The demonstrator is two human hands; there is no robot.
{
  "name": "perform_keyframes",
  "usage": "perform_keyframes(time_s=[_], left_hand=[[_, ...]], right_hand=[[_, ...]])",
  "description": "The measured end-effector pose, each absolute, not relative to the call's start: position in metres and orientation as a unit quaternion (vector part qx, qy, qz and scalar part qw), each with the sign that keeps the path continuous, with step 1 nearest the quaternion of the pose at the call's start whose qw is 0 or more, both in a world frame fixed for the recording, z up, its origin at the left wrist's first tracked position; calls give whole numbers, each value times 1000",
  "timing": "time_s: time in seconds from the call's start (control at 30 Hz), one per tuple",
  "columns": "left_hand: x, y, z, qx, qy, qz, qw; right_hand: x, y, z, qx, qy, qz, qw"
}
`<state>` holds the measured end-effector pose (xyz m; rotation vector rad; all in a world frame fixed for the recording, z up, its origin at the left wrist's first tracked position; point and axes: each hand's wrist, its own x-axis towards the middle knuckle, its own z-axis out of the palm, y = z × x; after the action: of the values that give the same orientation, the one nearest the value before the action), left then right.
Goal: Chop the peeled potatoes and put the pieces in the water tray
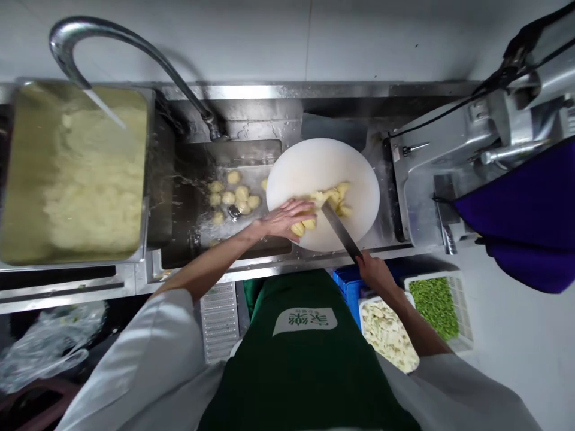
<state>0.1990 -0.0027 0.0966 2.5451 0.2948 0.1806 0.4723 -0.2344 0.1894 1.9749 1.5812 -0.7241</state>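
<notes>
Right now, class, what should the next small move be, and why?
Perhaps curl the left hand inward: its fingers stretch over pale-yellow potato pieces, pointing towards the grey metal knife held by the right hand over the round white cutting board.

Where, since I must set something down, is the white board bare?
The round white cutting board is bare between the cut yellow pieces and its far rim. Middle and near side are crowded: left hand, pieces, grey metal knife.
</notes>
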Motion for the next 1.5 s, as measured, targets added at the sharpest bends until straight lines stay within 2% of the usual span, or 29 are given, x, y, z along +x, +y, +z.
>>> perform_keyframes(time_s=[0.07,0.13,0.3,0.4,0.63,0.77,0.9,1.5], left_hand=[[214,3,91,960,60,8,275],[223,-5,84,958,87,14,272],[244,-64,67,844,452,217,192],[267,-92,62,759,561,288,162],[262,-91,64,719,571,350,187],[257,-80,64,750,559,282,214],[264,-72,66,795,530,232,182],[262,-74,61,797,515,249,194]], right_hand=[[476,-246,179,734,569,-278,244],[472,-250,173,745,559,-283,230],[438,-234,173,741,573,-285,202],[420,-218,172,715,607,-298,180],[424,-207,169,703,620,-293,190],[421,-194,175,713,615,-279,191],[412,-182,180,709,617,-278,196],[399,-144,183,699,636,-267,190]])
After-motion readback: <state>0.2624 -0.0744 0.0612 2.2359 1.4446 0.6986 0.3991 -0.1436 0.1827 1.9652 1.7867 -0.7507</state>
